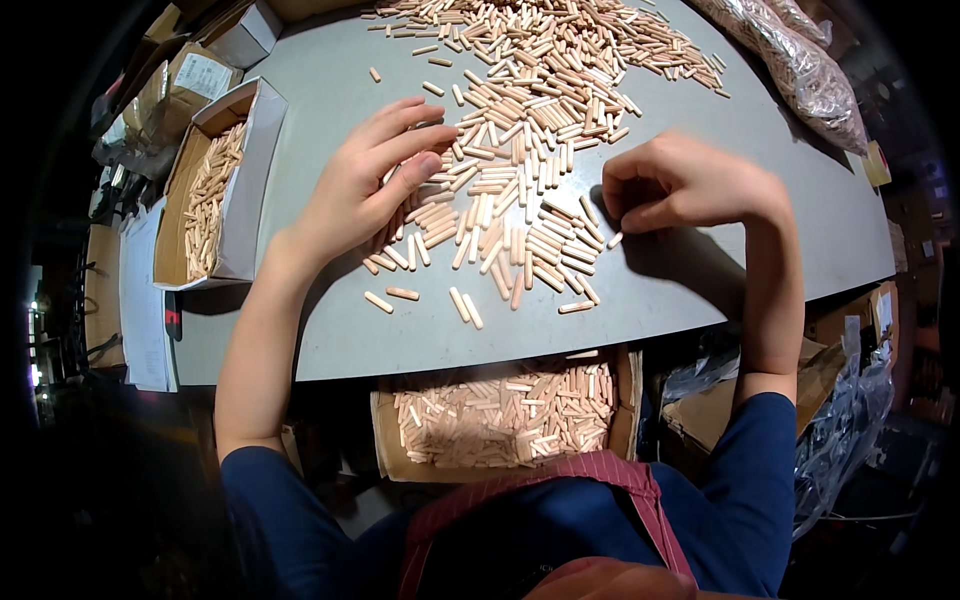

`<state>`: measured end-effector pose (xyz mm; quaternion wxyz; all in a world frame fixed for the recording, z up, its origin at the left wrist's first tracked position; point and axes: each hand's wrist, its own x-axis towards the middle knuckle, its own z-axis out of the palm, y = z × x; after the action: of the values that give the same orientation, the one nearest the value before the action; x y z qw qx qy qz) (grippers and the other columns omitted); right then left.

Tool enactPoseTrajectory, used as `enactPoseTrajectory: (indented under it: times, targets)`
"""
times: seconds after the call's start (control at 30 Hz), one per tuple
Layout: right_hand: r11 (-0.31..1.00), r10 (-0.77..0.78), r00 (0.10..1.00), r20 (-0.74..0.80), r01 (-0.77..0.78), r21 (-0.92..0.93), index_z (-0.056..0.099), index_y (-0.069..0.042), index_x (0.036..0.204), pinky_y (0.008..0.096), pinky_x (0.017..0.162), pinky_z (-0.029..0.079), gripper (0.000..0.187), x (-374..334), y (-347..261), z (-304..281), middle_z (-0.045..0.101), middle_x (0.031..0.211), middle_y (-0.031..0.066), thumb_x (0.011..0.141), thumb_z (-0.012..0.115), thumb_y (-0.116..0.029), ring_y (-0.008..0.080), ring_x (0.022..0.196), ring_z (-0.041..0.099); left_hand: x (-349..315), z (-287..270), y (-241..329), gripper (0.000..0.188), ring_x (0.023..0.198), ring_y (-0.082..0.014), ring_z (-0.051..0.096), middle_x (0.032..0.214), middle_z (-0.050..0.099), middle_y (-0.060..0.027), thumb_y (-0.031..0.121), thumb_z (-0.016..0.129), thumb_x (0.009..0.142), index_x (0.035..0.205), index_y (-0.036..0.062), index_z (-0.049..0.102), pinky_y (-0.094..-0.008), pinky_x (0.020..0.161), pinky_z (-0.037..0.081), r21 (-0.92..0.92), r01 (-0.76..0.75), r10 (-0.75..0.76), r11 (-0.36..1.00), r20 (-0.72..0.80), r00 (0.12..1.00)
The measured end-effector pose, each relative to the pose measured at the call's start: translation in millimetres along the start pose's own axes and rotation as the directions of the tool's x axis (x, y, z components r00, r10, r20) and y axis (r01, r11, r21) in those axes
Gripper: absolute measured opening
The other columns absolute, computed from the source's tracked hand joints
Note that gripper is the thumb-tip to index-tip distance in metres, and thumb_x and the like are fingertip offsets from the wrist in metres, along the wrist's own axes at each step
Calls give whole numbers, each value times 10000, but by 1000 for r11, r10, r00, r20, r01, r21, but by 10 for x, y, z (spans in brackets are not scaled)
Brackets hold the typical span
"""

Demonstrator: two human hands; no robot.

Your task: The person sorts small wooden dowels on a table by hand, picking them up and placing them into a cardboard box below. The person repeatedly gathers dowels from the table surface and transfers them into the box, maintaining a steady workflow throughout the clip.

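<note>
Short, pale wooden dowels point(500, 180) with rounded ends lie in a broad spread over the grey tabletop, heaped thickest at the far side. My left hand point(372, 165) is over the left edge of the spread, fingers apart and extended, with dowels showing beneath its thumb. To the right of the spread, my right hand point(680, 185) is closed in a pinch. A single dowel point(615, 240) sticks out at its fingertips; the rest of that dowel is hidden by the hand.
A white cardboard box point(262, 160) of dowels stands on the table's left side. Another box point(385, 430), full of dowels, sits below the table's front edge before me. A clear plastic bag point(805, 80) of dowels lies at the far right. Papers point(147, 300) lie at left.
</note>
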<state>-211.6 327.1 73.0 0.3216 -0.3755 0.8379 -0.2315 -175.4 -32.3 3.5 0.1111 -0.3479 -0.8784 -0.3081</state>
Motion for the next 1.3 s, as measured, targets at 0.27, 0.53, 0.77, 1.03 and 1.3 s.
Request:
enactPoseTrajectory:
  times: [0.27, 0.53, 0.77, 1.03, 1.3]
  targets:
    - [965, -255, 924, 284, 225, 136, 725, -32, 1037, 354, 683, 548, 160, 71, -236, 245, 758, 898, 97, 898, 761, -101, 233, 763, 717, 2, 23, -31, 322, 1422, -362, 550, 1380, 692, -155, 224, 643, 1060, 1295, 21, 731, -449, 1165, 444, -20, 23, -23, 1000, -33, 999]
    - [986, -82, 912, -401, 134, 103, 723, -16, 1097, 347, 766, 551, 242, 142, 129, 157, 754, 951, 113, 864, 724, -85, 194, 894, 712, 7, 1, -103, 317, 1375, -338, 594, 1383, 693, -168, 219, 659, 1056, 1298, 28, 731, -415, 1140, 467, 7, 30, -29, 1000, -66, 997]
    - [981, -193, 957, -216, 189, -39, 683, -22, 1231, 343, 817, 548, 359, 226, 46, 311, 708, 1038, 90, 875, 703, 16, 198, 925, 666, 0, 10, -114, 332, 1319, -302, 628, 1375, 700, -138, 253, 646, 1067, 1304, 36, 729, -396, 1110, 486, -13, 75, -76, 997, -82, 994]
    - [925, -211, 958, -192, 259, 277, 703, 1, 1201, 312, 822, 565, 356, 126, -56, 242, 732, 998, 70, 846, 679, 15, 143, 936, 690, -10, 2, -115, 338, 1298, -298, 642, 1376, 701, -128, 262, 636, 1071, 1311, 38, 720, -387, 1094, 495, -38, 86, -89, 996, -78, 993]
    - [982, -155, 987, -35, 158, 107, 705, -21, 1210, 289, 788, 537, 313, 144, -120, 256, 717, 980, 42, 900, 697, 23, 114, 905, 663, -25, 9, -138, 352, 1265, -278, 658, 1384, 693, -115, 284, 632, 1077, 1325, 49, 715, -371, 1065, 509, -59, 113, -117, 992, -70, 991]
